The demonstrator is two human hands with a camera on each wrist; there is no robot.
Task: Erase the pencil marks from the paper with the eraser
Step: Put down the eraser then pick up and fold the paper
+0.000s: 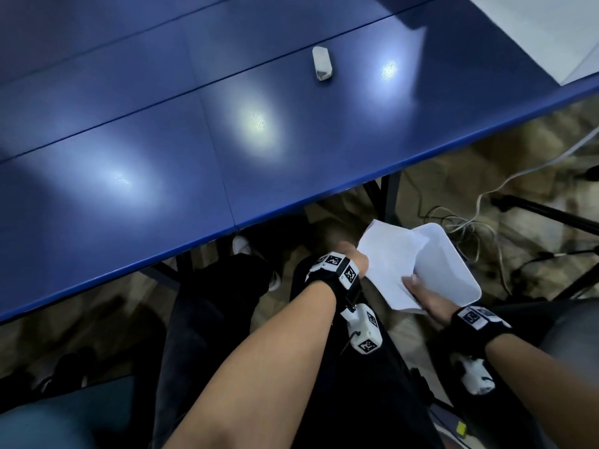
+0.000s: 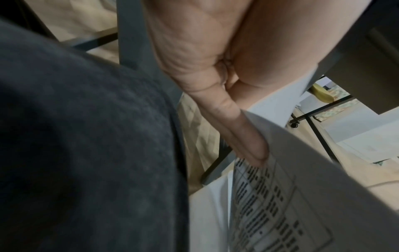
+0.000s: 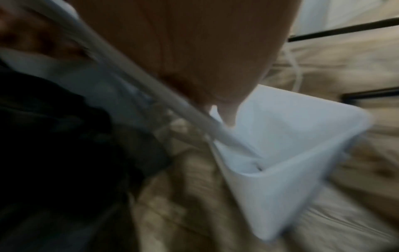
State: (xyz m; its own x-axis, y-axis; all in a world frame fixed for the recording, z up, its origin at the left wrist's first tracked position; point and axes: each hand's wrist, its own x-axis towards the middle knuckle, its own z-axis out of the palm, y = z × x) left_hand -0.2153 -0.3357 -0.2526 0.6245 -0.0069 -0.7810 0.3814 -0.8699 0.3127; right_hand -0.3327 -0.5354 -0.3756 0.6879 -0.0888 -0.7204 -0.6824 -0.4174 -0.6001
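Note:
A white eraser (image 1: 321, 63) with a smudged near end lies alone on the blue table (image 1: 162, 140), far from both hands. Below the table's front edge, over my lap, both hands hold a sheet of white paper (image 1: 385, 254). My left hand (image 1: 355, 259) grips its left edge. In the left wrist view the left hand (image 2: 254, 153) pinches the paper (image 2: 313, 170), which carries a printed table of dark text. My right hand (image 1: 424, 294) pinches the near right corner, thumb on top. The right wrist view is blurred. No pencil marks are visible.
A white plastic bin (image 1: 453, 264) stands on the floor directly under the paper, also in the right wrist view as the bin (image 3: 280, 187). Cables (image 1: 470, 215) and black stand legs (image 1: 551, 215) lie on the floor to the right. A white sheet (image 1: 534, 27) covers the table's far right corner.

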